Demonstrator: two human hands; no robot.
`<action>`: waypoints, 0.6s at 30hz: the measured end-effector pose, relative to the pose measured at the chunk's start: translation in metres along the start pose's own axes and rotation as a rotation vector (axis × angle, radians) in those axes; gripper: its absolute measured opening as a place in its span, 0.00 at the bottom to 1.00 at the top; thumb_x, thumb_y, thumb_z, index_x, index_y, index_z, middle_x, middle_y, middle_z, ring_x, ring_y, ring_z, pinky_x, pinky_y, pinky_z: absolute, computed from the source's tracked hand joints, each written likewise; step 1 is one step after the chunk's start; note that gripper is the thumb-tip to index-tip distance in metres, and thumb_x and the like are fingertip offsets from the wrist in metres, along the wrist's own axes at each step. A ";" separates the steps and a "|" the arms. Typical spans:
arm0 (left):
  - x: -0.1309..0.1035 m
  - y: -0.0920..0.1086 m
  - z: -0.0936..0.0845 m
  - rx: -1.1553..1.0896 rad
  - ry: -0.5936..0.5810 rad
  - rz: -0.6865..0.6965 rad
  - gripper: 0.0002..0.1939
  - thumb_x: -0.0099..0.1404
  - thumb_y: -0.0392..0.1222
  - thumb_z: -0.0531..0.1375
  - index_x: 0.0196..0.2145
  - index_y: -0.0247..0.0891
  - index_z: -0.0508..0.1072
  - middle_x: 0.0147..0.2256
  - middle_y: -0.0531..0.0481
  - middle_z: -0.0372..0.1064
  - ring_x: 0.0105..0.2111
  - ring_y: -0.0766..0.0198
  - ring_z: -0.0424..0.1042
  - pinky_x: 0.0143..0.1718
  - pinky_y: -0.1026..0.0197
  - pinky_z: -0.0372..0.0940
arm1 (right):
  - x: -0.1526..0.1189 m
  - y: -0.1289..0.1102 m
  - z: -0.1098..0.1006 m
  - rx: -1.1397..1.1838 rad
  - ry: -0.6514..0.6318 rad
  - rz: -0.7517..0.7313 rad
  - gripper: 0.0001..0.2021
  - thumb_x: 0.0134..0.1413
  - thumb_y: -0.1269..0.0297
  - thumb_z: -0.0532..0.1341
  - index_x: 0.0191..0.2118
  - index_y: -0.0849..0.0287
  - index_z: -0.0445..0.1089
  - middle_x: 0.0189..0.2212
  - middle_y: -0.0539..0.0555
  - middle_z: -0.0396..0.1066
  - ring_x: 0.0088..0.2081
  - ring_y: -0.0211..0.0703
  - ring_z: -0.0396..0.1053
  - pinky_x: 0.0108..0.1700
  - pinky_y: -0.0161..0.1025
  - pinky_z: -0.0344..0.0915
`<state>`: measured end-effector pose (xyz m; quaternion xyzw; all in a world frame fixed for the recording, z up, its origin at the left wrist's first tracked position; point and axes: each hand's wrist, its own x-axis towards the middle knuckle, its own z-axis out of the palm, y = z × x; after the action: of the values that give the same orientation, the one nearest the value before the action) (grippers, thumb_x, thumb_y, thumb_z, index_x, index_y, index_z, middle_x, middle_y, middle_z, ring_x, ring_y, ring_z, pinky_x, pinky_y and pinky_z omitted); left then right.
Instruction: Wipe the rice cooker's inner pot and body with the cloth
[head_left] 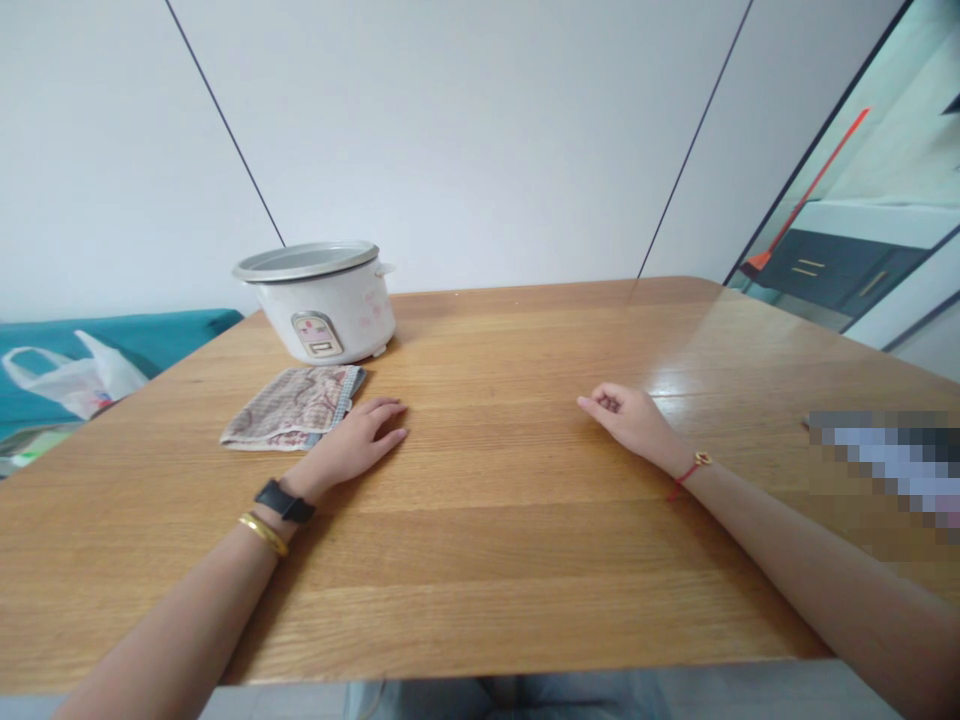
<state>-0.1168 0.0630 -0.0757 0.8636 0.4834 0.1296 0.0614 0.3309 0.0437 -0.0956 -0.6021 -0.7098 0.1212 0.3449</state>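
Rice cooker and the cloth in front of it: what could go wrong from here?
The rice cooker stands near the far left edge of the table, so a hard shove might send it over. It has no lid on, so something could drop in. The cloth lies right by the left hand, and a careless sweep may drag it.

Brn/wht patterned cloth (289,408), wht cooker (346,318)

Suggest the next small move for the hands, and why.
I'd probably ease the left hand onto the cloth: it looks empty and lies right by the cloth's edge, while the right hand is curled much farther off.
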 end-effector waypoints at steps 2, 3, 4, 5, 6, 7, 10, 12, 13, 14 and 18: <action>0.000 0.000 0.000 0.000 -0.002 -0.002 0.31 0.72 0.60 0.49 0.60 0.33 0.69 0.61 0.38 0.64 0.61 0.51 0.63 0.66 0.49 0.55 | 0.000 0.000 0.000 0.000 0.002 -0.003 0.22 0.59 0.43 0.57 0.25 0.56 0.66 0.22 0.51 0.67 0.25 0.40 0.63 0.30 0.39 0.55; 0.000 0.000 0.000 0.000 -0.003 -0.002 0.31 0.72 0.60 0.49 0.60 0.33 0.69 0.61 0.38 0.64 0.61 0.51 0.63 0.66 0.49 0.55 | 0.000 -0.001 0.000 -0.001 0.003 -0.005 0.22 0.59 0.43 0.57 0.25 0.56 0.66 0.22 0.51 0.67 0.25 0.40 0.63 0.30 0.39 0.56; 0.000 0.000 0.000 -0.001 -0.004 -0.001 0.31 0.72 0.59 0.49 0.60 0.33 0.69 0.61 0.38 0.64 0.61 0.51 0.64 0.66 0.50 0.55 | 0.000 -0.001 0.000 0.000 0.003 -0.007 0.22 0.59 0.43 0.57 0.25 0.56 0.66 0.22 0.51 0.67 0.25 0.40 0.63 0.30 0.39 0.56; 0.000 0.000 0.000 -0.003 -0.005 0.001 0.31 0.72 0.59 0.49 0.60 0.33 0.69 0.61 0.38 0.64 0.61 0.51 0.64 0.66 0.50 0.55 | 0.000 -0.001 0.000 0.001 0.002 -0.008 0.22 0.59 0.43 0.57 0.25 0.56 0.66 0.22 0.51 0.67 0.25 0.40 0.63 0.30 0.39 0.56; 0.000 0.000 0.000 -0.003 -0.003 0.003 0.31 0.72 0.59 0.49 0.60 0.33 0.69 0.61 0.38 0.64 0.61 0.51 0.63 0.66 0.50 0.55 | 0.000 -0.002 0.000 0.002 0.002 -0.008 0.22 0.59 0.42 0.57 0.25 0.56 0.66 0.22 0.51 0.67 0.25 0.40 0.63 0.30 0.39 0.56; 0.000 0.000 0.000 -0.003 -0.002 0.006 0.31 0.72 0.59 0.49 0.60 0.33 0.69 0.61 0.38 0.64 0.61 0.51 0.63 0.66 0.50 0.55 | 0.000 -0.002 0.000 0.002 0.002 -0.007 0.22 0.59 0.42 0.57 0.25 0.56 0.66 0.22 0.51 0.67 0.25 0.40 0.63 0.29 0.39 0.55; -0.001 0.001 0.000 -0.004 0.000 0.008 0.31 0.73 0.59 0.49 0.60 0.32 0.69 0.61 0.37 0.64 0.61 0.51 0.63 0.66 0.50 0.55 | 0.000 -0.002 0.000 0.000 0.001 -0.008 0.23 0.59 0.42 0.57 0.25 0.56 0.66 0.21 0.51 0.67 0.25 0.40 0.62 0.29 0.39 0.55; 0.000 0.001 0.000 -0.003 0.000 0.006 0.31 0.72 0.59 0.49 0.60 0.32 0.69 0.61 0.37 0.64 0.61 0.51 0.64 0.66 0.49 0.55 | 0.000 -0.002 0.000 -0.002 0.002 -0.011 0.23 0.59 0.42 0.57 0.25 0.56 0.66 0.21 0.51 0.67 0.25 0.40 0.62 0.29 0.39 0.55; 0.000 0.001 0.000 -0.003 0.002 0.006 0.31 0.72 0.59 0.49 0.60 0.32 0.69 0.61 0.37 0.64 0.60 0.51 0.64 0.66 0.49 0.56 | 0.000 -0.002 -0.001 -0.003 0.002 -0.014 0.23 0.59 0.42 0.57 0.25 0.56 0.66 0.21 0.51 0.67 0.25 0.40 0.62 0.29 0.39 0.55; 0.000 0.001 0.000 -0.002 0.005 0.007 0.31 0.72 0.59 0.49 0.60 0.33 0.69 0.61 0.37 0.64 0.60 0.51 0.64 0.65 0.49 0.56 | 0.000 -0.002 -0.001 -0.005 0.004 -0.017 0.23 0.59 0.42 0.57 0.25 0.56 0.66 0.21 0.51 0.67 0.25 0.40 0.62 0.29 0.39 0.55; 0.000 0.000 0.000 0.002 0.011 0.009 0.30 0.72 0.60 0.50 0.59 0.34 0.69 0.61 0.38 0.64 0.61 0.51 0.64 0.65 0.49 0.56 | 0.000 -0.001 0.000 -0.007 0.006 -0.018 0.23 0.59 0.42 0.57 0.25 0.56 0.66 0.22 0.51 0.67 0.25 0.40 0.62 0.29 0.38 0.56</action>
<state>-0.1164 0.0630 -0.0759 0.8652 0.4798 0.1342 0.0573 0.3301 0.0429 -0.0947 -0.5973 -0.7145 0.1137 0.3460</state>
